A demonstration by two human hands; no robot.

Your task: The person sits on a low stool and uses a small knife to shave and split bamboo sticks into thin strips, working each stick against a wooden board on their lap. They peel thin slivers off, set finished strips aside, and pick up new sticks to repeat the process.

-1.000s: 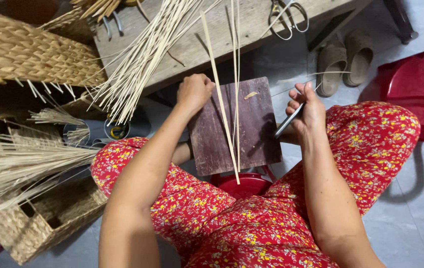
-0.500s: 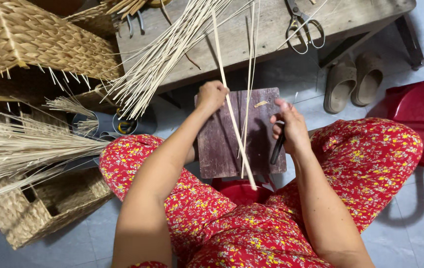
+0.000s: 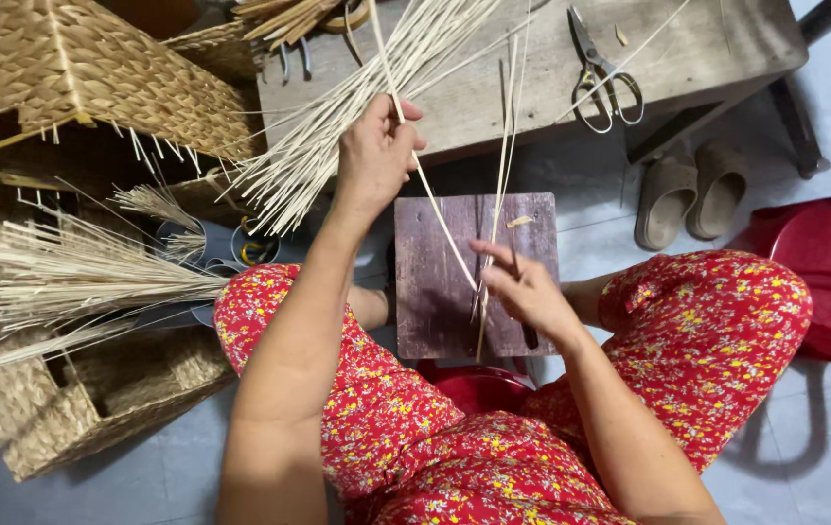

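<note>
Pale, thin reed strips (image 3: 440,228) cross a dark weathered wooden board (image 3: 435,292) resting on the person's lap; the left hand (image 3: 374,156) is closed around one strip's upper part, while the right hand (image 3: 522,287) pinches the strips' lower ends against the board, a dark slim tool tucked under it. Judging by the large loose bundle of reeds (image 3: 337,126) on the grey wooden bench (image 3: 707,49), most material looks unworked, and the woven straw baskets (image 3: 75,68) nearby appear unfinished, with loose ends sticking out

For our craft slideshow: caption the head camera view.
Left hand lifts a pale reed strip while right hand steadies it on a wooden board.
</note>
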